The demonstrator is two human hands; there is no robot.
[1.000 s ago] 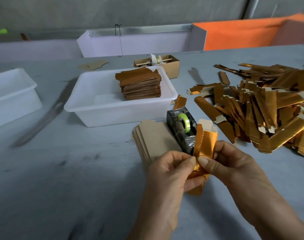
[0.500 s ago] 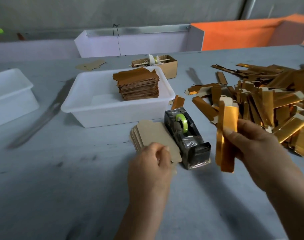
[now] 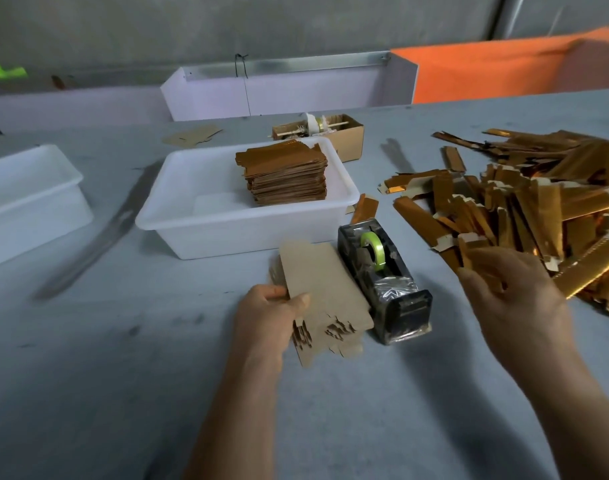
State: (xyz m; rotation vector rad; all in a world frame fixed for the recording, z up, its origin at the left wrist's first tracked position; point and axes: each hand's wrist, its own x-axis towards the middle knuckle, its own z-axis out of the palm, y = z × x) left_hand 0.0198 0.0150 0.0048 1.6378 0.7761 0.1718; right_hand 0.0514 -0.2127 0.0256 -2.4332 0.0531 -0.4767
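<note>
My left hand pinches the top sheet of a stack of flat brown card blanks, thumb on top, and the sheet's near end is raised off the stack. Right beside the stack stands a black tape dispenser with a green tape roll. My right hand hovers with loosely spread fingers over the near edge of a big pile of folded gold pieces. One gold piece lies just under its fingertips.
A white tub behind the blanks holds a stack of gold-brown cards. A second white tub sits at the far left. A small cardboard box stands behind the first tub, and white and orange bins line the back of the grey table.
Both hands held one folded gold piece a second ago. My right hand carried it right to the pile and opened; my left hand moved to the blank stack and took the top sheet.
</note>
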